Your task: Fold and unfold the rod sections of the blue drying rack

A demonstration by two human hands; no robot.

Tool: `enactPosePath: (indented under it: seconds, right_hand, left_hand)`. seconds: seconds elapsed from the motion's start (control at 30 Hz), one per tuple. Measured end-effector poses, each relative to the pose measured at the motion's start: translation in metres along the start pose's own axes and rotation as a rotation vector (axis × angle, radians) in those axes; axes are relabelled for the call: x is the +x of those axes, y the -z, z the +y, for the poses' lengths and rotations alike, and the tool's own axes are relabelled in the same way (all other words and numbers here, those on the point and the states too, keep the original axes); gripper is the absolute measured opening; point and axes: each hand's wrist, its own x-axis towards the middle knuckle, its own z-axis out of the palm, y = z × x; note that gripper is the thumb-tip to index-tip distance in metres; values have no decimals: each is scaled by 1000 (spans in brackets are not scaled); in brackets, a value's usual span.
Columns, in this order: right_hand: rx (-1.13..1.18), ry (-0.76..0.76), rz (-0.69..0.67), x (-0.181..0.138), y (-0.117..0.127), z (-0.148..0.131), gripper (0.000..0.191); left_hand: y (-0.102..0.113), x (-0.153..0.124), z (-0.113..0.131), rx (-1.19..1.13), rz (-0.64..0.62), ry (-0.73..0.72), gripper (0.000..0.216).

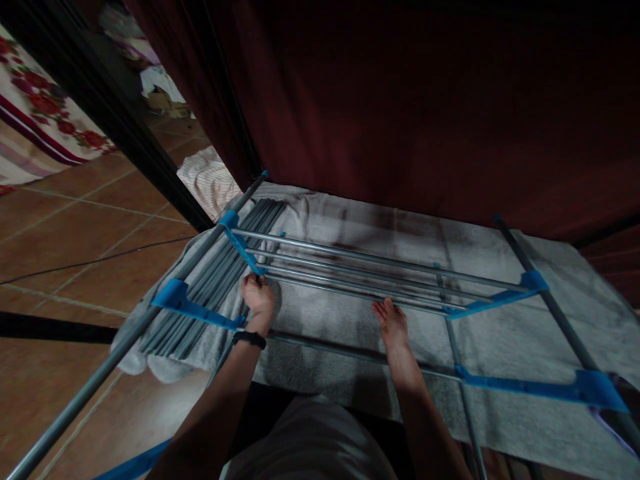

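Observation:
A grey metal rack [360, 263] with blue plastic joints lies partly built over a grey towel [520, 340] on the floor. My left hand [257, 293] is closed round the end of a grey rod where it meets a blue connector [243, 250]; a black band sits on that wrist. My right hand [391, 323] rests with fingers stretched out against the nearest rods at the rack's middle. A bundle of several loose grey rods [220, 280] lies on the towel to the left of my left hand.
Dark red curtain [425, 100] hangs right behind the rack. Brown tiled floor [75, 227] spreads to the left, with a black frame post [125, 140], a striped cloth [210, 180] and a floral fabric [35, 107] beyond. Long grey side poles [100, 373] run toward me.

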Motion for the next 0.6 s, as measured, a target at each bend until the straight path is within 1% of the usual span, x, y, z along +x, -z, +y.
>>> enactPosePath:
  seconds: [0.23,0.4,0.5,0.6]
  right_hand:
    - [2,10,60,4,-6,5,53]
    - [-11,21,58,5,-11,7,58]
    - [3,32,59,1,-17,7,61]
    - [54,42,92,-4,-23,6,62]
  left_hand:
    - [1,1,-1,53,-18,-6,3]
    - [4,3,1,95,-26,-26,6]
    - [7,3,5,108,-42,-51,11]
    - [12,4,13,107,-81,-99,21]
